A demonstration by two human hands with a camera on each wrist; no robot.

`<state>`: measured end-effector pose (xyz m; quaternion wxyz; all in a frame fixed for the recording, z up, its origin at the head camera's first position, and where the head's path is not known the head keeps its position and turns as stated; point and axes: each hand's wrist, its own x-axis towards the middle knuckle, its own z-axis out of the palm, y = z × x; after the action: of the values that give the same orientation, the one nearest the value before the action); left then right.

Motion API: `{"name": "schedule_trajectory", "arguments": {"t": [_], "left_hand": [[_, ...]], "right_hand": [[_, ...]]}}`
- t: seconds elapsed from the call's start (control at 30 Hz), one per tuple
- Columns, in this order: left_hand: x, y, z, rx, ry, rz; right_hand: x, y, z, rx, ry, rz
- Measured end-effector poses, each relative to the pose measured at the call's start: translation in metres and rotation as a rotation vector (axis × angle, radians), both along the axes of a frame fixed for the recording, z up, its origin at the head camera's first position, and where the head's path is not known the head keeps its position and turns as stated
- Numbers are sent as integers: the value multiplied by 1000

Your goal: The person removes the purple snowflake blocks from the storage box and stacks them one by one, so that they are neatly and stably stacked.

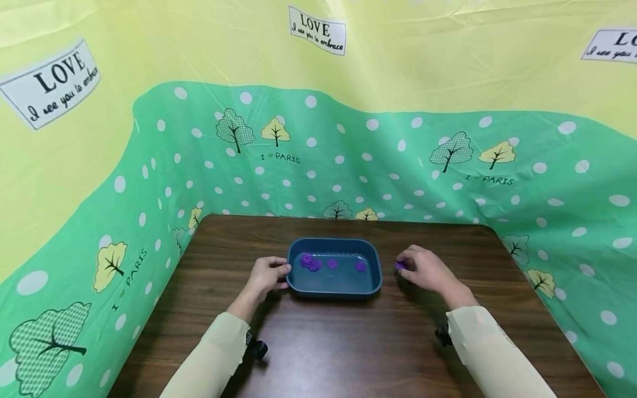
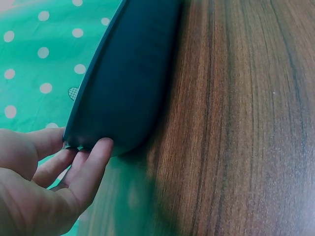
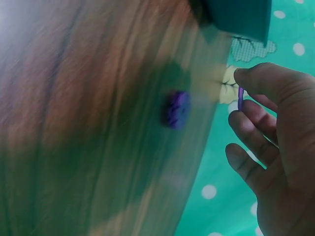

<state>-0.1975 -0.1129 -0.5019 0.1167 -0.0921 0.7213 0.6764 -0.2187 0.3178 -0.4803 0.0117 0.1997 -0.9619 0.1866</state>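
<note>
A dark blue plastic tray (image 1: 333, 288) stands on the wooden table with several purple notched discs (image 1: 332, 264) lying inside it. My left hand (image 1: 266, 275) grips the tray's left end, and in the left wrist view its fingers (image 2: 101, 147) touch the outer wall and rim. To the right of the tray, my right hand (image 1: 425, 269) pinches a thin purple disc (image 3: 240, 98), seen edge-on between thumb and fingers. Under that hand, another purple notched disc (image 3: 178, 109) shows on the table, slightly blurred.
The brown wood-grain table (image 1: 328, 342) reaches back to a green and yellow printed cloth (image 1: 343, 166) that hangs behind and at both sides. Dark wrist-worn devices (image 1: 257, 348) sit under both forearms, close above the tabletop.
</note>
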Motion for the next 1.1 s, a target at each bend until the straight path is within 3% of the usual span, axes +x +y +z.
{"name": "schedule_trajectory", "arguments": {"t": [0.4, 1.1], "left_hand": [[-1, 0, 2, 1, -7, 9], [-2, 0, -2, 1, -5, 4]], "right_hand": [[4, 21, -14, 48, -62, -64], [2, 24, -27, 45, -80, -64]]}}
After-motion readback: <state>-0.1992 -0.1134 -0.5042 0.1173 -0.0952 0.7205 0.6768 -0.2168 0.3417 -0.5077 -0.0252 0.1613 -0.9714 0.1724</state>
